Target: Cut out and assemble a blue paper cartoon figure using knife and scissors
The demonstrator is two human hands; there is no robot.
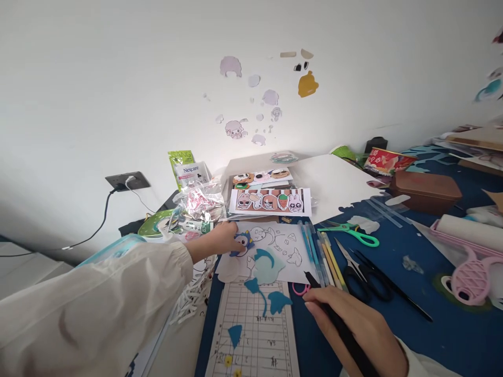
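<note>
My left hand point(220, 239) reaches across to a small blue owl-like paper cutout point(244, 241), its thumb and fingers closed on the cutout's left edge. Beneath lies a white sheet with line drawings point(293, 242). My right hand point(349, 319) grips a slim black tool with a pointed tip point(334, 320); its exact kind is unclear. Several teal cut pieces point(279, 302) lie on a printed grid sheet point(230, 298) in front of me. A pale teal cutout point(271, 268) overlaps the drawing sheet. Two tiny yellow pieces point(228, 361) sit near the bottom edge.
Coloured pens point(328, 256), black scissors point(356, 269) and green scissors point(353, 232) lie right of the drawings. Sticker sheets point(271, 202) and plastic packets point(200, 201) stand behind. A brown box point(426, 191) and pink tape dispenser point(471, 277) are farther right. Paper scraps point(192, 296) heap at left.
</note>
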